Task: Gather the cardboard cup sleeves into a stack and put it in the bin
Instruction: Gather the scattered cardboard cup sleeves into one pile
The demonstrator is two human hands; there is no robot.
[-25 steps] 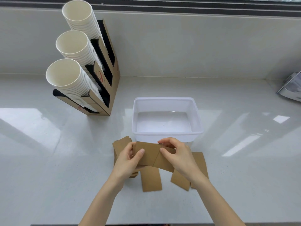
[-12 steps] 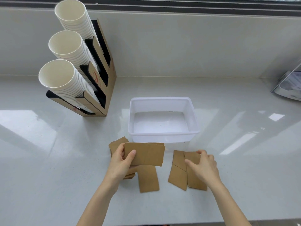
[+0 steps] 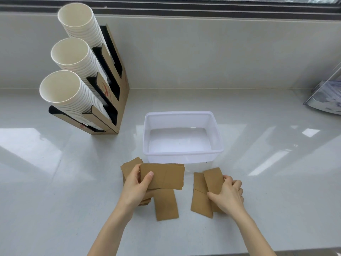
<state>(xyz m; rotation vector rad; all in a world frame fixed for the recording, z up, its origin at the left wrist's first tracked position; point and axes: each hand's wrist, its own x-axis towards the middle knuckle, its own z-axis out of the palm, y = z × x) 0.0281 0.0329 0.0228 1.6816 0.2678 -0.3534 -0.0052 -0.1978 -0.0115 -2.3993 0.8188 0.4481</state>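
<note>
Cardboard sleeves lie scattered on the pale worktop [image 3: 55, 182] just in front of the bin [image 3: 220, 137]. Our left hand [image 3: 136, 187] pinches a small stack of sleeves [image 3: 166, 176], thumb on top and fingers beneath, holding it flat above another pile of sleeves [image 3: 129, 166] and one loose sleeve [image 3: 166, 206] that points toward us. Our right hand [image 3: 228, 196] is closed on a sleeve [image 3: 213, 179], thumb at its near edge and fingers curled over its far side, tilting it above two overlapping sleeves [image 3: 200, 200] that rest on the worktop. The translucent bin stands open with nothing in it, just beyond both hands. Farther left, a cardboard dispenser [image 3: 121, 89] leans three rows of white paper cups [image 3: 73, 58] toward us. At the right edge we see part of a clear plastic holder [image 3: 326, 97].
</note>
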